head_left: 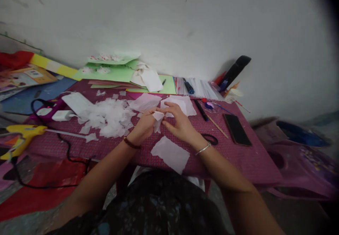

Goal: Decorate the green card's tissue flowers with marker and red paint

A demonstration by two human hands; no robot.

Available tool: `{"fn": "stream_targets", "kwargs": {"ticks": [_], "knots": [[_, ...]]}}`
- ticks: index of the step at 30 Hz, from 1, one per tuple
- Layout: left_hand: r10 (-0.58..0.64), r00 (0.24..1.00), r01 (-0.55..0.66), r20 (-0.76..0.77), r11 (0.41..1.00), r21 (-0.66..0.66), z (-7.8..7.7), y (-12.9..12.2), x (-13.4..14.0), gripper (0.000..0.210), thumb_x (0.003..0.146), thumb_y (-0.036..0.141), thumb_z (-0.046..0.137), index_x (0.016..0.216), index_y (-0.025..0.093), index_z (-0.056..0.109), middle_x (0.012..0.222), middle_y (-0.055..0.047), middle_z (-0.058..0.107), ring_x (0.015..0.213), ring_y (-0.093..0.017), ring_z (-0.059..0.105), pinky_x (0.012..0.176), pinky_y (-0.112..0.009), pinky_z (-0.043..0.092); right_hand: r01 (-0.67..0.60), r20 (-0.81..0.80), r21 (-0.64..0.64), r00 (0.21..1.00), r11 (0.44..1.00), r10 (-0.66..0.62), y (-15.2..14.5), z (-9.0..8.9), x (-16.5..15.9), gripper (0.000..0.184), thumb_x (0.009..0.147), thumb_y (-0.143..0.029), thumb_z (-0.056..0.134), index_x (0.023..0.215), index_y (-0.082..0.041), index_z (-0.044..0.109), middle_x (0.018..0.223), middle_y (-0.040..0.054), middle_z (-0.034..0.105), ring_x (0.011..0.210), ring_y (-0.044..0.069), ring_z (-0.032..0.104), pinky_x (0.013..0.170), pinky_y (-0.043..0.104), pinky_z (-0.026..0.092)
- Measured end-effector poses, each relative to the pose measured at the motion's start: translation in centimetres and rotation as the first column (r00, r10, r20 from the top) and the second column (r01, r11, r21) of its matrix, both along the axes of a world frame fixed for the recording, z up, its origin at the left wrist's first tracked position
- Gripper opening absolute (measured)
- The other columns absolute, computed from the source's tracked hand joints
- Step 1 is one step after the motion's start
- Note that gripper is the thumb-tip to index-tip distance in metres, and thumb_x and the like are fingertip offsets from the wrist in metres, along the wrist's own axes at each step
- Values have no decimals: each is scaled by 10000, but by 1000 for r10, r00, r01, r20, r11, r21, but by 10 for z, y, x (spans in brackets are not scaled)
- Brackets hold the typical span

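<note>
My left hand (144, 127) is closed on a small folded piece of thin white paper (158, 116), whose lower part hangs down between the hands. Reaching in from the other side, my right hand (178, 122) has its fingers stretched toward the paper's upper edge, thumb apart from them. Whether its fingertips grip the paper is hard to see. A flat sheet of thin white paper (172, 154) lies at the table's front edge below the hands. More white sheets (182, 104) lie just beyond them. Left of my left hand is a heap of cut white paper pieces (111, 116).
A yellow glue gun (23, 138) with a black cord lies at the left, near a white power adapter (62, 115). Green card sheets (113, 72) stand at the back. On the right are a black phone (237, 130), a black marker (201, 110) and a wooden stick (217, 126).
</note>
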State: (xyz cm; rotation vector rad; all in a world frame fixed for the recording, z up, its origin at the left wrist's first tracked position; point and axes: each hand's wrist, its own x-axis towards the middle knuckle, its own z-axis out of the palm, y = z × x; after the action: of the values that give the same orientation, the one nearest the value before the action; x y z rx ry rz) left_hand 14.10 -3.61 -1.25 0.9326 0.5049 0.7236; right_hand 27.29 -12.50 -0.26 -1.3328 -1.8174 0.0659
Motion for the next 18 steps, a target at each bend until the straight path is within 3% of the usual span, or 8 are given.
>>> {"fn": "stream_targets", "kwargs": {"ticks": [5, 9, 15, 18], "knots": [[-21, 999, 20, 27, 999, 30, -2, 5, 9, 171, 644, 204, 806, 704, 152, 655, 668, 7, 635, 581, -98, 512, 525, -220, 347, 47, -7, 82, 999, 996, -47, 5, -4, -1, 458, 836, -108, 603, 1244, -294, 514, 1426, 108, 487, 1389, 274, 431, 1106, 549, 416], [-36, 998, 34, 46, 999, 40, 2, 7, 17, 165, 641, 196, 801, 690, 151, 650, 631, 6, 620, 579, -109, 509, 540, -232, 357, 77, -69, 208, 996, 975, -64, 4, -7, 0, 475, 859, -136, 608, 1273, -325, 470, 1490, 100, 417, 1303, 259, 517, 1072, 544, 456], [-40, 996, 38, 77, 999, 35, -6, 7, 26, 146, 648, 162, 777, 716, 161, 648, 679, 3, 644, 619, -113, 520, 570, -235, 367, 140, -23, 128, 990, 982, -138, 10, -15, 4, 379, 837, -87, 572, 1166, -275, 572, 1480, 122, 436, 1258, 270, 547, 1029, 528, 482], [-49, 997, 48, 60, 999, 24, -14, 7, 29, 140, 661, 159, 754, 747, 169, 644, 699, 10, 650, 643, -113, 544, 597, -227, 388, 155, -12, 118, 988, 981, -155, 16, -20, 7, 299, 826, -90, 572, 1081, -230, 637, 1376, 138, 547, 1226, 271, 562, 1013, 494, 484]]}}
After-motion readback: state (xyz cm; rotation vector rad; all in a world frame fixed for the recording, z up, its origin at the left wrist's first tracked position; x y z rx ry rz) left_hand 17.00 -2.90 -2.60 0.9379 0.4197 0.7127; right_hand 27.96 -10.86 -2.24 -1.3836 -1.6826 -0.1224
